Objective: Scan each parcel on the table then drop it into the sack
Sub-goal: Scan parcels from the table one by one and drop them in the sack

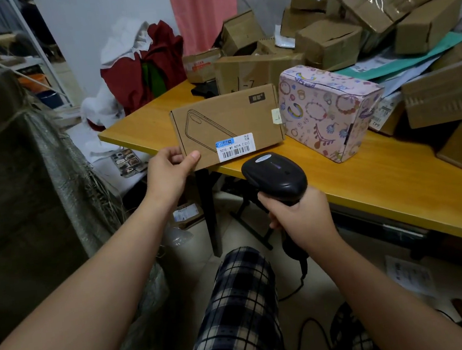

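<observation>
Parcel point(227, 126), flat brown carton with a phone outline: the step in hand is the scan, and the drop is not yet made. At 6 o'clock your checked knee point(237, 302) sits below the work. At 4 o'clock your right hand point(299, 216) is wrapped round the handle of the black scanner point(275, 176), whose head points up at the barcode label point(235, 148) on the carton's near edge. At 9 o'clock your left hand point(167, 175) pinches the carton's near left corner, thumb on top, holding it over the near edge of the yellow table point(367, 177); whether its far side rests on the tabletop cannot be told. For the next move, keep the label square to the scanner head, then swing the carton out toward 9 o'clock, where the grey woven sack point(25, 182) stands; its mouth is not plainly seen. There is open room between the table corner and the sack. The pink patterned box point(328, 110) at 2 o'clock sits just beside the carton's right end, so draw left, not right. The carton pile point(350, 19) at 1 o'clock crowds the far tabletop.
</observation>
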